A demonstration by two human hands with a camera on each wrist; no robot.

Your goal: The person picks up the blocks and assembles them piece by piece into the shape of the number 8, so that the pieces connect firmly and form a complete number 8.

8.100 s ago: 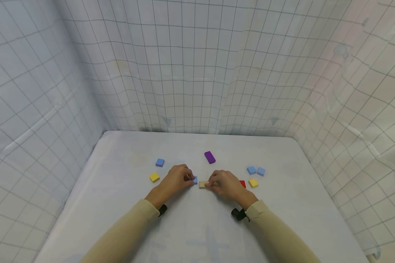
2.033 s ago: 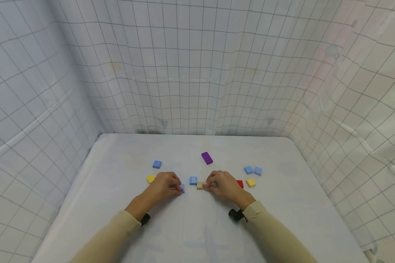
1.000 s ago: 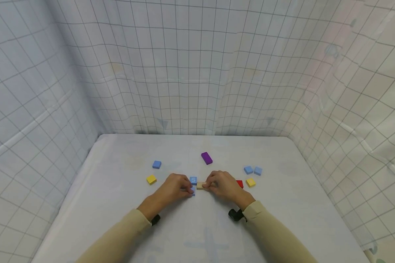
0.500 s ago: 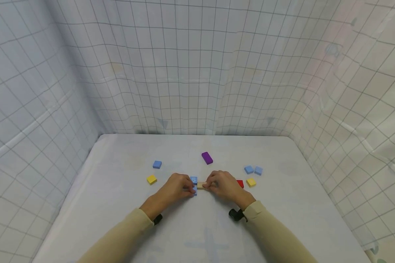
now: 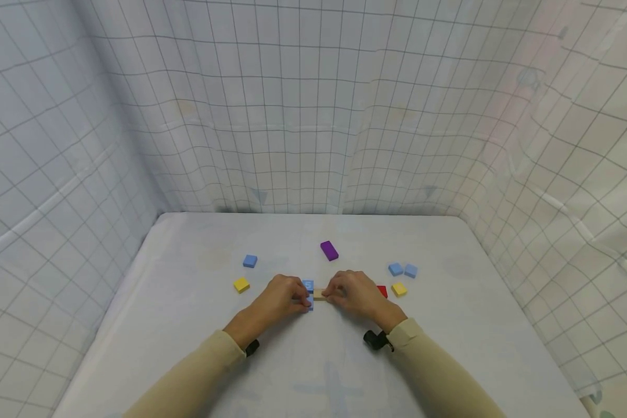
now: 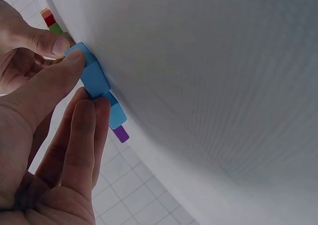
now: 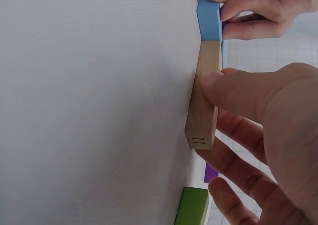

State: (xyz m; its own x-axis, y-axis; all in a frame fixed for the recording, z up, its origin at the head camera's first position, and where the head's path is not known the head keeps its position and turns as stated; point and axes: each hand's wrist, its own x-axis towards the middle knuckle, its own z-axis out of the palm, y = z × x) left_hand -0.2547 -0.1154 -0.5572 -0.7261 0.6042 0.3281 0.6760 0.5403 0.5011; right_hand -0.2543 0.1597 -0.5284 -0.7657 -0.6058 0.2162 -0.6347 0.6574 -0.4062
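Note:
My left hand (image 5: 279, 297) pinches a light blue block (image 6: 94, 78) between thumb and fingers, low on the white table. Just behind it lies a second blue block marked 5 (image 5: 307, 284). A plain wooden block (image 7: 204, 93), with small dark marks on its end, is held by my right hand (image 5: 356, 294), the thumb on its near side. In the right wrist view the held blue block meets the left end of the wooden one. My right hand covers much of the wooden block in the head view.
A purple block (image 5: 329, 251) lies farther back. To the left are a blue block (image 5: 249, 261) and a yellow block (image 5: 241, 284). Right of my hands sit a red block (image 5: 382, 291), another yellow block (image 5: 399, 289) and two blue blocks. A green block (image 7: 193, 205) shows in the right wrist view.
Since two seconds ago my left hand has slid its blue block rightward against the wooden block, in front of the block marked 5. My right hand has stayed in place on the wooden block.

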